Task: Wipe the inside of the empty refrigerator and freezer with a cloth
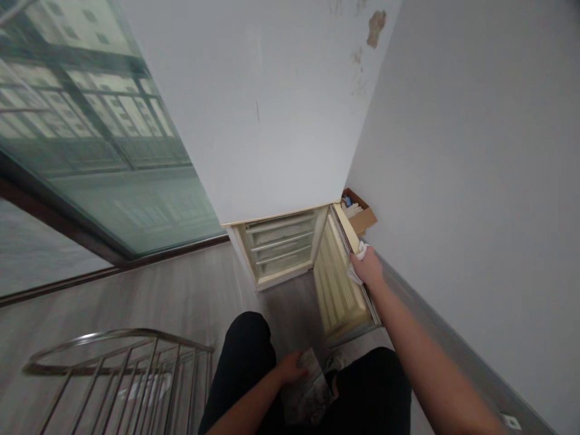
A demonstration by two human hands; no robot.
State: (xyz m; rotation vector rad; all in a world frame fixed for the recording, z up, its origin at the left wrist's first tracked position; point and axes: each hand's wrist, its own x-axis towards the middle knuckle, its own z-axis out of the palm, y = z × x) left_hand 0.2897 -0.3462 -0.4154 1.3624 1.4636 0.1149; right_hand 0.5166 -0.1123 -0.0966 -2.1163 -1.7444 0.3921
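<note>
My right hand [368, 266] is stretched forward and closed on a white cloth [357, 266], pressed against the top edge of an open cream door [339, 284] of a low freezer compartment. Inside the compartment [278, 244], pale drawers show. My left hand [292, 367] rests low between my knees and grips a grey, crumpled rag or bag [312, 386].
A tall white fridge front [272, 109] rises above the open compartment. A cardboard box [360, 214] sits in the corner by the right wall. A glass sliding door [90, 139] is at left. A metal wire rack [122, 374] stands at lower left on the wood floor.
</note>
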